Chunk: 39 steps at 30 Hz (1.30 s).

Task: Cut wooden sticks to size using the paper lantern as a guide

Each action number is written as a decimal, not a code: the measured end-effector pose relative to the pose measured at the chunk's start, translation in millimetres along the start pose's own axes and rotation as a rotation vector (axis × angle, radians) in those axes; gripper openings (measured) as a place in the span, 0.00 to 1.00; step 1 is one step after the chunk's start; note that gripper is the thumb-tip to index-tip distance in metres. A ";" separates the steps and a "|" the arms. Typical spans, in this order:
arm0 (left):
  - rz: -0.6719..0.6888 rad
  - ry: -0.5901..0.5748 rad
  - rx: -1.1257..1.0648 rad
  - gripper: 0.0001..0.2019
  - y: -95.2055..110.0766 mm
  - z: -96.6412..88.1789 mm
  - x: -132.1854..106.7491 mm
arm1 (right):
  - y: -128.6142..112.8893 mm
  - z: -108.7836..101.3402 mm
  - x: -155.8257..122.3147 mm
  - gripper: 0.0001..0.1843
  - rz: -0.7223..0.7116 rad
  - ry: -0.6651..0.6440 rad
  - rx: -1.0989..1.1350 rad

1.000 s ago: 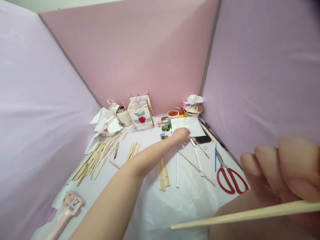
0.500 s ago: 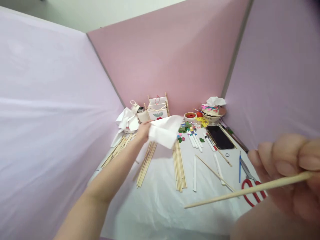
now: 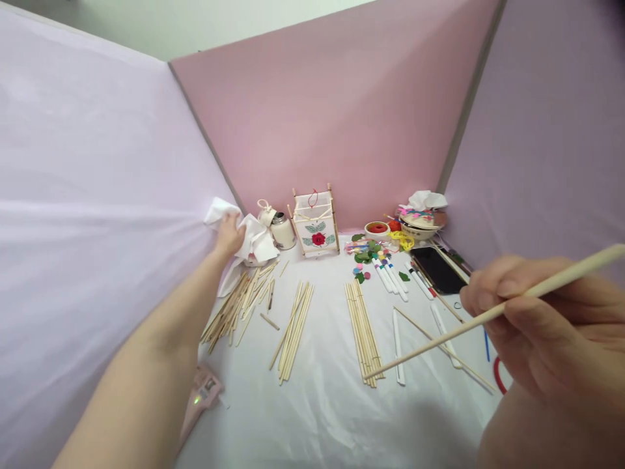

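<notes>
My left hand [image 3: 229,234] reaches to the back left and has a crumpled white tissue [image 3: 219,211] at its fingers, against the purple side wall. Just right of it another white tissue [image 3: 258,240] lies bunched on a bowl. In the right foreground, my right hand [image 3: 537,319] pinches a thin wooden stick [image 3: 449,335] between thumb and fingers. The stick slants down to the left, and its far tip overlaps a row of wooden sticks [image 3: 359,326] in my view. Whether it touches them I cannot tell.
A small lantern-like frame [image 3: 317,228] with a red flower stands at the back, near an uncapped cream bottle [image 3: 282,231]. Loose sticks [image 3: 234,306] and a pink glue gun [image 3: 202,394] lie left. Markers [image 3: 388,277], a phone [image 3: 438,268] and red-handled scissors [image 3: 499,374] lie right.
My left hand has swung left with the white tissue, uncovering the lantern-like frame's front. My right hand has turned with the stick, whose outer end now points up to the right.
</notes>
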<state>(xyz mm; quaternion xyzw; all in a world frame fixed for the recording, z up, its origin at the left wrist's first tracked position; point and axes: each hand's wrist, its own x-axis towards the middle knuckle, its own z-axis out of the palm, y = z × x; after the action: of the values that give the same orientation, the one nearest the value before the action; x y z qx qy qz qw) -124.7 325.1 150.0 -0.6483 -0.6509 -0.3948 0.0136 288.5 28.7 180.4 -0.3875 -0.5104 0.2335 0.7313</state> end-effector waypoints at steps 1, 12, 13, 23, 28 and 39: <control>-0.038 -0.056 0.009 0.19 -2.5 8.3 -0.3 | 2.9 -1.5 1.8 0.04 -0.002 -0.030 0.029; -0.235 -0.072 -0.650 0.14 52.3 28.7 -89.4 | 108.1 44.5 43.1 0.11 0.334 0.114 0.372; -0.259 -0.132 -0.721 0.13 58.0 34.1 -98.5 | 124.1 56.2 49.4 0.12 0.367 0.109 0.417; -0.468 -0.227 -1.344 0.06 87.0 82.9 -100.7 | 218.8 133.2 98.3 0.16 0.616 0.199 0.596; -0.531 -0.159 -1.465 0.06 87.0 98.7 -89.4 | 236.5 137.9 106.6 0.14 0.628 0.208 0.609; -0.488 0.112 -1.282 0.09 84.7 132.9 -61.2 | 255.0 161.9 119.3 0.10 0.610 0.082 0.602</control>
<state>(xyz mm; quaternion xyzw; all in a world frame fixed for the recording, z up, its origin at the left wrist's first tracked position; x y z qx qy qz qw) 23.1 331.9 68.1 -0.3418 -0.4147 -0.7266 -0.4281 196.2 320.5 71.5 -0.2987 -0.2521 0.5622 0.7288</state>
